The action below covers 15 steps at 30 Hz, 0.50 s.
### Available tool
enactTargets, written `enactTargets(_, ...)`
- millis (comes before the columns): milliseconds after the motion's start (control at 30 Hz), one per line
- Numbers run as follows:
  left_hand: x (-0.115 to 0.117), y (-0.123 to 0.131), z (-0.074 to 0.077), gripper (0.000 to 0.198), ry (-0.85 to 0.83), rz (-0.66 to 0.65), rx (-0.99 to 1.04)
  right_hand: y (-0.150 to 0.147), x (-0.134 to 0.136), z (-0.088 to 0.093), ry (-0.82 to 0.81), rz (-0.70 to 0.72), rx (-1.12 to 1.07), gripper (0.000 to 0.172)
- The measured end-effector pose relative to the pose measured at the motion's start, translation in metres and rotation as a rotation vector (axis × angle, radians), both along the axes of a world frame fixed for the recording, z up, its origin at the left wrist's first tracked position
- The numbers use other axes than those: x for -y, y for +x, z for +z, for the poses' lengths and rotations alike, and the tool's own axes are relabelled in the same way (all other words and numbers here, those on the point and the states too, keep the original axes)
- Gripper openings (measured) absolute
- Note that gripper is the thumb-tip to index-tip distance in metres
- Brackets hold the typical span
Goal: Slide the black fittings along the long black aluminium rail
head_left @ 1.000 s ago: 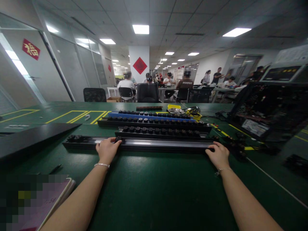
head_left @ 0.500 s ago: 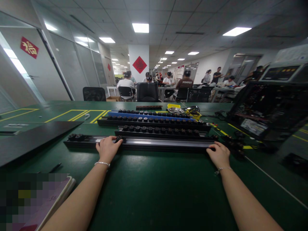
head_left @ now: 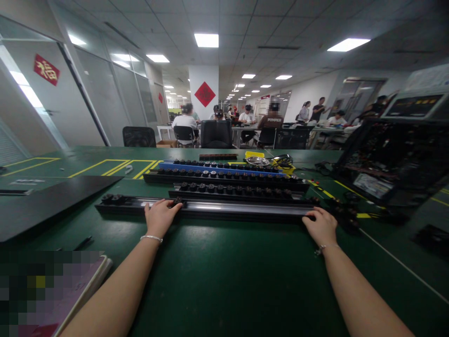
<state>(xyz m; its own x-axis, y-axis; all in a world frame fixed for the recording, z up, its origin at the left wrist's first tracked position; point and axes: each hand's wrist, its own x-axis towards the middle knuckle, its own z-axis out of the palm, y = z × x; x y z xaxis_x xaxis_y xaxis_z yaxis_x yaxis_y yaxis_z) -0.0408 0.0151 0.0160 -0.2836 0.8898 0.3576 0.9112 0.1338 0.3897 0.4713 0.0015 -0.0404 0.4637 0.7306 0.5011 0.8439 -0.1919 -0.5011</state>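
Left hand: black piece is pinched — atop rail
Right hand: rail is gripped — near right end

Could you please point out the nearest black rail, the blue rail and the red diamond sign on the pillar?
Nearest black rail (head_left: 242, 207): head view, bare shiny middle of its top.
Blue rail (head_left: 223, 169): head view, middle of its long front side.
Red diamond sign (head_left: 205, 94): head view, its centre.

Blk rail; grn table
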Motion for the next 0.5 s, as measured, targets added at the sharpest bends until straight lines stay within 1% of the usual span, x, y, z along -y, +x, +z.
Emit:
enactTargets(100,-0.002,-0.001,-0.001,0.039,0.003,-0.03,-0.051,0.001,0.0,-0.001,0.007,0.008,-0.003,0.023)
enactTargets(267,-0.006,-0.005,-0.007,0.043,0.029,-0.061,-0.118,0.003,-0.001,-0.003,0.012,0.009,0.0,0.023)
enactTargets(400,-0.008,-0.007,-0.011,0.041,0.067,-0.066,-0.138,0.004,-0.001,-0.003,0.007,0.01,0.004,0.024)
enactTargets(500,-0.009,-0.007,-0.013,0.039,0.079,-0.042,-0.134,0.003,-0.001,-0.002,0.014,0.009,0.002,0.023)
